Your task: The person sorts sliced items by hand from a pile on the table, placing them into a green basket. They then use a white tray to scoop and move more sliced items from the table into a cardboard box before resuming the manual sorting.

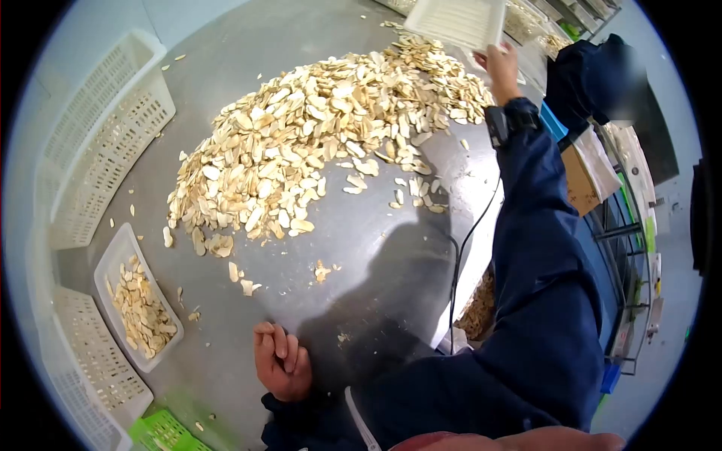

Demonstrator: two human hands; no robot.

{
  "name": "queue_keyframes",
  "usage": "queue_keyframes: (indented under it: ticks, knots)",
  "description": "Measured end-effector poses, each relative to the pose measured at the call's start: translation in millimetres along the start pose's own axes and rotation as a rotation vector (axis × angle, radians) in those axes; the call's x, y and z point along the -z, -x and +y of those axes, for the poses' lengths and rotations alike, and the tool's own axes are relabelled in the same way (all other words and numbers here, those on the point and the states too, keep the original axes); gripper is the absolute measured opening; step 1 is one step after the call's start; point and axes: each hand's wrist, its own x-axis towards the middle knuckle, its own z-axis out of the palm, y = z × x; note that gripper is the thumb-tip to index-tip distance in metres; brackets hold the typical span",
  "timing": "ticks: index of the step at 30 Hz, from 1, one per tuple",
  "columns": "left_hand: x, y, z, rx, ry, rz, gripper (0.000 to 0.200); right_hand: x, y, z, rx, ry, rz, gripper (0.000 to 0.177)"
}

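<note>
A broad heap of pale dried slices covers the far part of the grey metal table. Beyond its right end, my right hand is stretched out, fingers closed at the near corner of a shallow white tray. The tray's ribbed bottom shows. A dark sleeve and a black wrist device cover that arm. Close to my body, my left hand rests over the table with its fingers curled in and nothing visible in them. A few loose slices lie beyond it.
At the left stands a small white tub of slices, between white perforated baskets. A green basket sits at the near left. A black cable runs down the right side. Another person in dark clothing is at the upper right.
</note>
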Motion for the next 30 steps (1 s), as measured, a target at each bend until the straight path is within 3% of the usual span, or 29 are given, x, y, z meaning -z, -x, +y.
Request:
queue_keyframes:
  ticks: [2,3,5,6,8,10,12,14,18,19,20,22,25,30]
  knots:
    - [3,0,-1,0.004,0.01,-0.018,0.021,54,-6,-4,-0.176,0.0,-0.02,0.03]
    - [4,0,-1,0.01,0.018,-0.038,0.021,102,-20,22,-0.017,0.179,-0.213,0.023]
    - [3,-2,-2,0.027,0.013,-0.051,0.019,119,16,-22,-0.373,0.023,-0.041,0.014]
    - [3,-2,-3,0.031,0.001,-0.042,0.016,140,19,-26,-0.367,0.032,-0.041,0.014]
    - [4,-4,-2,0.036,-0.014,-0.034,0.014,176,31,-41,-0.254,0.162,-0.086,0.018]
    - [5,-5,-4,0.04,-0.009,-0.041,0.013,207,33,-54,0.049,0.811,-0.21,0.017]
    - [6,-6,-4,0.047,0.038,-0.1,0.017,236,33,-58,0.535,1.581,-0.183,0.017]
    - [5,-7,-4,0.049,0.052,-0.129,0.019,231,58,-68,0.677,1.569,-0.028,0.016]
    - [3,-7,-5,0.06,0.023,-0.108,0.016,215,64,-49,0.678,1.796,-0.122,0.014]
    - [2,-7,-4,0.063,0.019,-0.099,0.015,208,61,-43,0.828,1.902,-0.216,0.015]
    - [2,-8,-4,0.064,0.006,-0.086,0.014,197,62,-31,0.734,1.772,-0.18,0.016]
    - [1,-8,-4,0.067,-0.019,-0.057,0.013,172,64,-11,0.828,1.686,-0.203,0.015]
    - [-2,-8,-5,0.048,-0.046,-0.013,0.014,125,72,12,0.807,1.498,-0.266,0.017]
    - [-6,-6,-4,0.04,-0.073,0.028,0.016,52,136,-13,0.934,1.476,-0.392,0.009]
